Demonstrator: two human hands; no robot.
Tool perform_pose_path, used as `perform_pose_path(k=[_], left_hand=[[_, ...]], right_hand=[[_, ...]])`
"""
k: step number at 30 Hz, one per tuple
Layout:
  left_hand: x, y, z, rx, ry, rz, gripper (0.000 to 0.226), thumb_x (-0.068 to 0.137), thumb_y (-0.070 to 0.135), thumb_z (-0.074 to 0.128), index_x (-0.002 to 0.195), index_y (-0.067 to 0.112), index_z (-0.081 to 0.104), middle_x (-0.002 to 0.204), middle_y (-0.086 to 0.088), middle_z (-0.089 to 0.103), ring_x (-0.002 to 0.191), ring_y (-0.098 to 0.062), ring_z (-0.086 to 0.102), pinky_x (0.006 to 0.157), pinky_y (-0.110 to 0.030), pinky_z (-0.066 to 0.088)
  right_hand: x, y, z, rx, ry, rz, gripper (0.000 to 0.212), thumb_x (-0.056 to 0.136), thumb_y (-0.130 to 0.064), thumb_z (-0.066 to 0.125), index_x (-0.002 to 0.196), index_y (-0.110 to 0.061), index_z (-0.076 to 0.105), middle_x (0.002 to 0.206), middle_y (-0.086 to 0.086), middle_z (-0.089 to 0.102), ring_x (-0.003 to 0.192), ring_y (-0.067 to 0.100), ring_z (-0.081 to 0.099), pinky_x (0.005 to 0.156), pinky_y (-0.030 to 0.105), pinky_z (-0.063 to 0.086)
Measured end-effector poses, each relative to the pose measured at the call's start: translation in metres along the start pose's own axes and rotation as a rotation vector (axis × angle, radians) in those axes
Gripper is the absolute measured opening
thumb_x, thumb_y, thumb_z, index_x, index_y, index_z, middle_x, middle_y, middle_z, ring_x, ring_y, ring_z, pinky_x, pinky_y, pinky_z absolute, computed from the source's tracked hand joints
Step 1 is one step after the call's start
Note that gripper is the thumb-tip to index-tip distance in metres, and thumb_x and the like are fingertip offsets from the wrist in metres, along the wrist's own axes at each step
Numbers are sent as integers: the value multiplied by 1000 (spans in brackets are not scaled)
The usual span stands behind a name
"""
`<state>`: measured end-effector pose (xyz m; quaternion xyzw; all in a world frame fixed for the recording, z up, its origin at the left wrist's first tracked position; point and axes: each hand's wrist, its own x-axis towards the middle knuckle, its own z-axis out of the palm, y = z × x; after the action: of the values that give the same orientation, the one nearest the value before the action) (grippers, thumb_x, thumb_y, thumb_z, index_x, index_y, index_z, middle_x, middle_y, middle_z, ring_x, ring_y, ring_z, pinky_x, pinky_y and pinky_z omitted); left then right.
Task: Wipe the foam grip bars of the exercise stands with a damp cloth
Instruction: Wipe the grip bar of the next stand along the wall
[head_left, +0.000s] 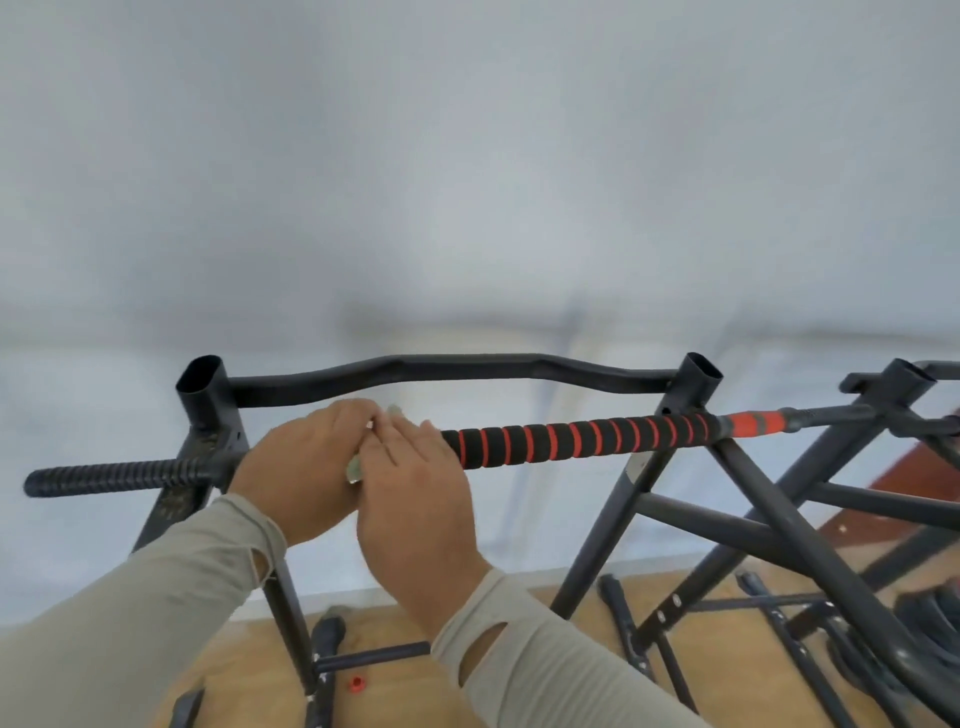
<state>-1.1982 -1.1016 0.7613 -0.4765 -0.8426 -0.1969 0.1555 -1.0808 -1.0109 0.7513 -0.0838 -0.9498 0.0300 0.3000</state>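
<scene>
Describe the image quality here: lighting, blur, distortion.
Head view: flat, even light with no hard shadows; wide-angle lens bows the foam grip bar; the wall behind is a soft blur, the stand at the right edge smears, and both hands at centre stay fairly sharp.

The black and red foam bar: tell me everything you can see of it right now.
The foam bar is a long black padded sleeve ringed with red stripes, running nearly level across the dark metal stand. Its right end passes into a bare red section, its left end into a ribbed black tip. Both hands cover its left stretch: the left hand curls over it, the right hand lies beside it, with a pale cloth peeking between them.
</scene>
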Motion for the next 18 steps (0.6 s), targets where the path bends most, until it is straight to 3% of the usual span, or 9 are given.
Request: perform_pose_path(k=[3, 6, 10, 15, 18], left_hand=[[2, -4, -4, -31, -26, -2, 53, 73, 43, 79, 111, 33, 44, 76, 20, 59, 59, -10, 58, 53, -24, 42], [3, -11, -7, 47, -39, 49, 53, 74, 58, 72, 110, 34, 41, 70, 19, 61, 49, -4, 55, 48, -19, 38], [7, -15, -6, 89, -48, 96, 48, 75, 66, 51, 108, 34, 39, 62, 17, 60, 41, -4, 51, 44, -23, 44], [12, -13, -8, 107, -134, 99, 41, 76, 68, 37, 104, 38, 34, 59, 13, 60, 43, -8, 53, 48, -29, 50], [14, -12, -11, 114, -185, 107, 42, 78, 68, 34, 107, 37, 32, 61, 12, 61, 44, -9, 53, 51, -30, 52]], right_hand=[[-8, 37, -15, -11, -9, -86, 46, 101, -20, 36, 137, -11, 62, 143, 6, 62, 137, 23, 53, 121, 44, 35], [-28, 99, -26, -96, 48, -48, 43, 93, -5, 51, 133, -9, 66, 142, 7, 63, 132, 24, 58, 119, 43, 38], [-54, 185, -60, -250, 14, 228, 57, 74, 7, 78, 129, -5, 68, 136, 9, 66, 123, 26, 66, 114, 43, 39], [-59, 231, -100, -264, -26, 617, 41, 94, 0, 60, 134, -8, 64, 136, 8, 66, 123, 30, 64, 107, 40, 46], [-51, 215, -94, -248, 47, 679, 26, 91, -3, 54, 110, -13, 69, 103, 2, 71, 98, 26, 68, 92, 40, 56]])
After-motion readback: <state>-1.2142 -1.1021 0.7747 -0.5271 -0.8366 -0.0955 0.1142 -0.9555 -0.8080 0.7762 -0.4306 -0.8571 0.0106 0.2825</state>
